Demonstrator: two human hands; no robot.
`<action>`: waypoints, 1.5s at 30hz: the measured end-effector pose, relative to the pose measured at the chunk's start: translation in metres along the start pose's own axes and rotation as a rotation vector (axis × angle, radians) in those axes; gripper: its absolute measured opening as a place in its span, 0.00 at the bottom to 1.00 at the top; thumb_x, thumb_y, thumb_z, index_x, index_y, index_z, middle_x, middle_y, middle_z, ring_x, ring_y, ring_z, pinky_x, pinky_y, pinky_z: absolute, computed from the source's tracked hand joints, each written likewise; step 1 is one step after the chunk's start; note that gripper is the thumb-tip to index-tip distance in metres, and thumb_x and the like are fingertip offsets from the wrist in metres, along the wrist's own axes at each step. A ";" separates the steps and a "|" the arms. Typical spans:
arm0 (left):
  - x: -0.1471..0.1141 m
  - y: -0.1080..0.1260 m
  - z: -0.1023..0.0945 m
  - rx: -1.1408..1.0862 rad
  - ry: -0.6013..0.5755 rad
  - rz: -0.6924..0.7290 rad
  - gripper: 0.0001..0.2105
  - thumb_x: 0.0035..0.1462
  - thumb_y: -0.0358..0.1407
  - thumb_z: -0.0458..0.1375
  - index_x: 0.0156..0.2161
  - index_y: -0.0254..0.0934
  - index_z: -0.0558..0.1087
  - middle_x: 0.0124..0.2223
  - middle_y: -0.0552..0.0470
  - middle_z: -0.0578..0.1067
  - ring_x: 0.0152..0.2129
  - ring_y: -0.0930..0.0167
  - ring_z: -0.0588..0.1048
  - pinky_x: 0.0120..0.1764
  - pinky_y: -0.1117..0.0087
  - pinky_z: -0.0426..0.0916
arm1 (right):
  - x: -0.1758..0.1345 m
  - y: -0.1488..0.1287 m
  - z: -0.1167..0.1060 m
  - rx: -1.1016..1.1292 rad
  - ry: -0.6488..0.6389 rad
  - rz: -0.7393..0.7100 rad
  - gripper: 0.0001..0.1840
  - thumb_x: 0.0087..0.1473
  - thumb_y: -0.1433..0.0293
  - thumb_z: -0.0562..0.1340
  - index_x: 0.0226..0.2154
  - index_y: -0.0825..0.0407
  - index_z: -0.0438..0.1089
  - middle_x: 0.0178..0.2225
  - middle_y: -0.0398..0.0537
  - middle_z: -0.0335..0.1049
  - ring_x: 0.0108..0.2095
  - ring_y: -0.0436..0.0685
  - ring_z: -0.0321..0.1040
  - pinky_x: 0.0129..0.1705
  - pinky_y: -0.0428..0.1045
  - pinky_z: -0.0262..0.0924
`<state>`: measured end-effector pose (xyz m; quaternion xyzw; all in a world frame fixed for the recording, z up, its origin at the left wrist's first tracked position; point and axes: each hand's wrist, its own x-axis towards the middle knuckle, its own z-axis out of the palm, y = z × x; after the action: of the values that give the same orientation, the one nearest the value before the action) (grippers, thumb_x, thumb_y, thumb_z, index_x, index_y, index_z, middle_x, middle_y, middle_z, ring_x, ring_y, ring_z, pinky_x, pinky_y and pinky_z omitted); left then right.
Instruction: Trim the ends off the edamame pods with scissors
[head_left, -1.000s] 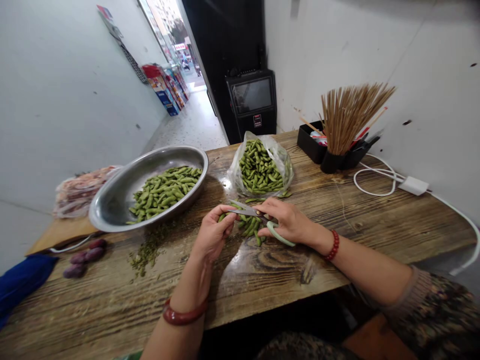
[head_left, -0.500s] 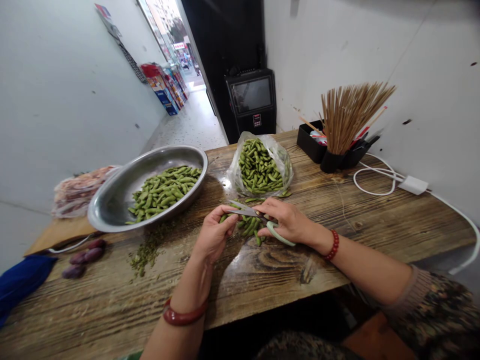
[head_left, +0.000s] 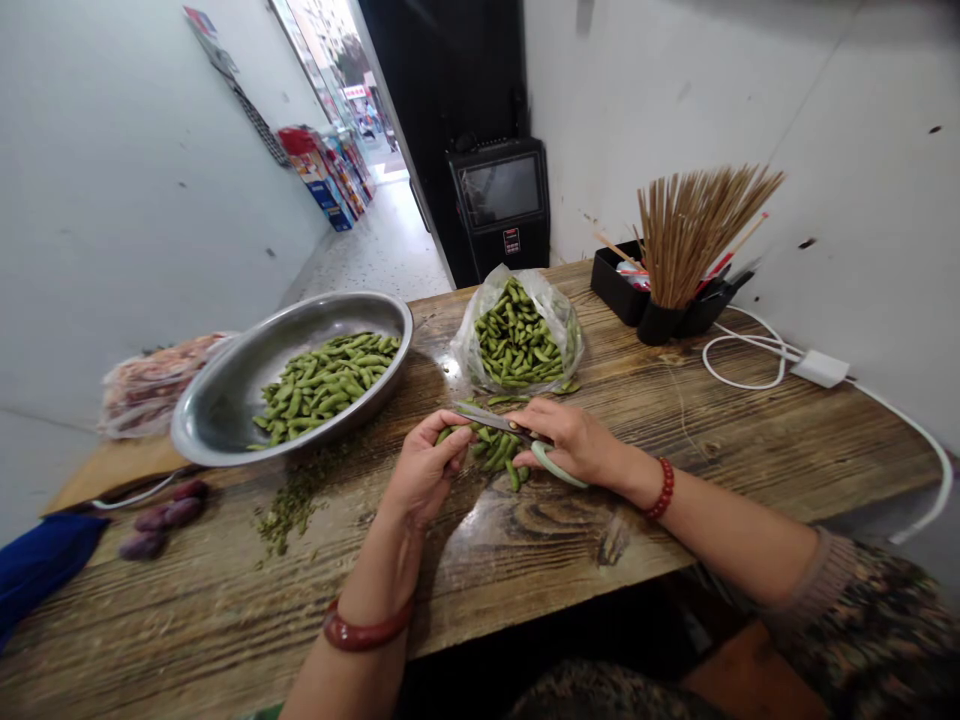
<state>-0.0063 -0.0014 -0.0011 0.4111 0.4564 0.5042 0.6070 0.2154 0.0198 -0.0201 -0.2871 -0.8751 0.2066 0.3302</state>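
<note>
My right hand (head_left: 579,442) grips a pair of scissors (head_left: 486,416) with pale green handles. Their blades lie together and point left, reaching the fingertips of my left hand (head_left: 421,472). Between the thumb and fingers of that left hand is a green soybean pod (head_left: 445,434), mostly covered by the fingers. Under and behind the blades, a small heap of loose pods (head_left: 496,454) lies on the wooden table (head_left: 540,540). Just beyond the heap, a clear plastic bag (head_left: 466,350) stands open, full of pods. To the left, a large steel basin (head_left: 217,410) holds more pods.
Small green trimmings (head_left: 285,515) are scattered before the basin. Several purple-red bulbs (head_left: 181,511), a blue cloth (head_left: 52,560) and bagged meat (head_left: 161,385) are at left. At back right stand sticks (head_left: 679,240) in a black holder (head_left: 660,325), near a white cable (head_left: 750,382).
The scissor blades have come together; they stood apart half a second ago. Both hands keep nearly the same place, and the whole view has shifted very slightly.
</note>
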 end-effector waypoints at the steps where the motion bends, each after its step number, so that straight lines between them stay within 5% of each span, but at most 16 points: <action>1: 0.000 0.001 -0.001 -0.025 0.002 -0.003 0.10 0.46 0.33 0.66 0.33 0.34 0.70 0.19 0.60 0.65 0.14 0.82 0.57 0.17 0.81 0.48 | 0.000 0.001 0.000 0.001 0.015 0.002 0.26 0.53 0.62 0.65 0.53 0.53 0.64 0.40 0.52 0.67 0.38 0.56 0.67 0.41 0.49 0.64; 9: 0.005 0.010 -0.006 -0.218 0.062 -0.028 0.14 0.50 0.39 0.61 0.24 0.35 0.60 0.23 0.60 0.62 0.13 0.82 0.56 0.14 0.81 0.46 | -0.001 0.008 0.000 0.009 0.119 0.045 0.26 0.52 0.61 0.65 0.52 0.53 0.65 0.37 0.50 0.67 0.35 0.55 0.66 0.39 0.50 0.63; 12: 0.007 0.005 -0.004 -0.003 0.111 0.010 0.14 0.49 0.42 0.62 0.25 0.36 0.63 0.22 0.60 0.63 0.12 0.82 0.56 0.14 0.80 0.45 | -0.001 0.008 0.000 0.002 0.113 0.035 0.25 0.53 0.61 0.65 0.52 0.53 0.65 0.37 0.50 0.67 0.35 0.56 0.66 0.38 0.50 0.63; 15: 0.009 -0.003 -0.004 0.359 0.139 0.159 0.07 0.45 0.35 0.65 0.28 0.36 0.72 0.24 0.56 0.70 0.16 0.77 0.65 0.18 0.78 0.55 | 0.000 0.007 0.000 -0.001 0.115 0.033 0.25 0.53 0.61 0.65 0.52 0.52 0.65 0.37 0.50 0.66 0.35 0.56 0.65 0.38 0.50 0.63; 19: 0.014 -0.014 -0.008 0.789 0.031 0.410 0.07 0.44 0.27 0.62 0.31 0.39 0.79 0.32 0.49 0.76 0.32 0.67 0.72 0.36 0.70 0.64 | 0.000 0.006 -0.001 -0.021 0.105 0.034 0.25 0.53 0.62 0.65 0.51 0.53 0.65 0.36 0.50 0.66 0.35 0.55 0.65 0.38 0.49 0.63; 24: 0.014 -0.018 -0.010 0.976 -0.059 0.438 0.13 0.47 0.25 0.58 0.36 0.43 0.79 0.31 0.50 0.75 0.29 0.67 0.71 0.37 0.69 0.63 | 0.001 0.005 0.000 0.000 0.093 0.020 0.24 0.53 0.63 0.65 0.51 0.53 0.65 0.37 0.50 0.66 0.35 0.55 0.65 0.39 0.49 0.63; 32: 0.015 -0.018 -0.011 0.925 -0.107 0.402 0.09 0.48 0.28 0.58 0.34 0.41 0.77 0.33 0.49 0.75 0.32 0.66 0.70 0.39 0.68 0.62 | -0.001 0.009 0.003 -0.002 0.093 0.015 0.25 0.53 0.63 0.65 0.52 0.52 0.65 0.36 0.49 0.66 0.34 0.55 0.65 0.38 0.49 0.63; 35: 0.015 -0.014 -0.008 0.836 -0.033 0.412 0.04 0.48 0.29 0.59 0.30 0.39 0.74 0.31 0.50 0.73 0.31 0.67 0.69 0.37 0.69 0.62 | -0.001 0.010 0.003 0.000 0.117 0.008 0.24 0.53 0.63 0.65 0.52 0.53 0.65 0.36 0.49 0.66 0.34 0.55 0.64 0.37 0.49 0.63; 38: 0.012 -0.007 -0.004 0.545 0.077 0.292 0.03 0.50 0.33 0.60 0.31 0.37 0.71 0.26 0.55 0.69 0.23 0.73 0.65 0.27 0.75 0.60 | 0.000 0.010 0.002 0.013 0.124 0.024 0.24 0.53 0.63 0.65 0.51 0.53 0.65 0.36 0.49 0.65 0.34 0.55 0.64 0.37 0.49 0.63; 41: 0.008 0.001 -0.004 0.144 0.050 0.103 0.07 0.53 0.38 0.59 0.36 0.37 0.68 0.23 0.59 0.64 0.14 0.79 0.55 0.17 0.79 0.49 | 0.000 0.010 0.002 0.021 0.132 0.025 0.25 0.53 0.63 0.65 0.51 0.54 0.65 0.36 0.49 0.65 0.34 0.55 0.64 0.38 0.49 0.62; 45: 0.007 0.006 -0.006 -0.135 0.016 0.027 0.09 0.51 0.34 0.61 0.37 0.36 0.67 0.26 0.59 0.66 0.13 0.82 0.54 0.15 0.81 0.47 | -0.001 0.011 0.004 -0.004 0.110 0.026 0.27 0.51 0.62 0.66 0.51 0.54 0.65 0.36 0.49 0.64 0.32 0.53 0.63 0.35 0.49 0.62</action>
<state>-0.0127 0.0064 0.0027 0.3713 0.4207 0.5451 0.6229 0.2175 0.0269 -0.0291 -0.3100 -0.8522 0.1931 0.3746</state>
